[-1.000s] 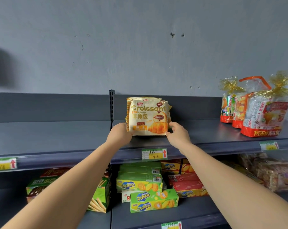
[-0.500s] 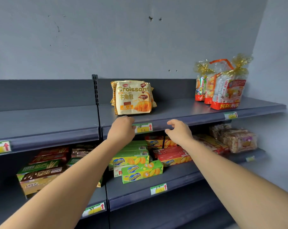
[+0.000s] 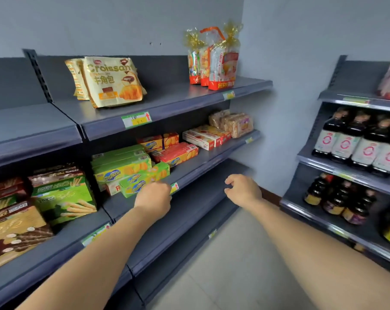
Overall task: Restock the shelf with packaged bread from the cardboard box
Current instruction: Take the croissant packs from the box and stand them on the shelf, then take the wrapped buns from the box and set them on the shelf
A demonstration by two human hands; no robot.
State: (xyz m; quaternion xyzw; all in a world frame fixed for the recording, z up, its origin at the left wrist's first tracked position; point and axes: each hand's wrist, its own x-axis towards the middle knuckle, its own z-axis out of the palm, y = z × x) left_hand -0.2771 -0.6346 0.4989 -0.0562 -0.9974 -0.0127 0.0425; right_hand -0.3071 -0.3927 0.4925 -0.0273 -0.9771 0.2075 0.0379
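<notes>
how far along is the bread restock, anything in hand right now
Done: croissant packs stand on the top shelf. In hand: nothing; the left hand and right hand are empty, down by the lower shelves. Left: much of that shelf is bare; the cardboard box isn't in view.

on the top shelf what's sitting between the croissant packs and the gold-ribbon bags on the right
Nothing. In the head view the top shelf is bare between the croissant packs and the gold-ribbon bags.
</notes>
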